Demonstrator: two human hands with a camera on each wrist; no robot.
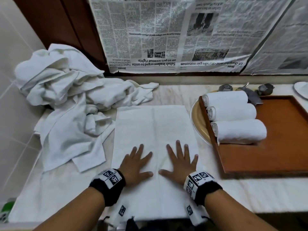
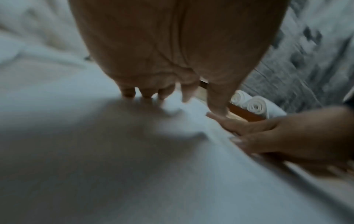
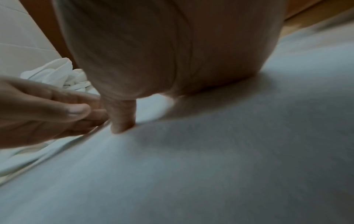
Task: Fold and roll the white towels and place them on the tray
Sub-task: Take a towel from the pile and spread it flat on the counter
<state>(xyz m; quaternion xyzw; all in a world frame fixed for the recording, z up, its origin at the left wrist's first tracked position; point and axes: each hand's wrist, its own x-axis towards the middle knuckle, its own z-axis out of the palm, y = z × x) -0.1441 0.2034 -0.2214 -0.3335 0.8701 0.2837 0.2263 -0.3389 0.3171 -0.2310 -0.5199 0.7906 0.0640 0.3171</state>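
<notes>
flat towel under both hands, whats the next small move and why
Probably curl the fingers under the near edge and start rolling it away. The flat towel already lies folded into a narrow strip, with the left hand and right hand pressing it smooth, fingers spread. Three rolled towels sit on the tray, so rolling seems the step left.

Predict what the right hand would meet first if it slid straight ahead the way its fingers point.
The right hand, flat on the folded white cloth towel, would probably cross it and reach bare counter; the newspaper stands further back.
</notes>
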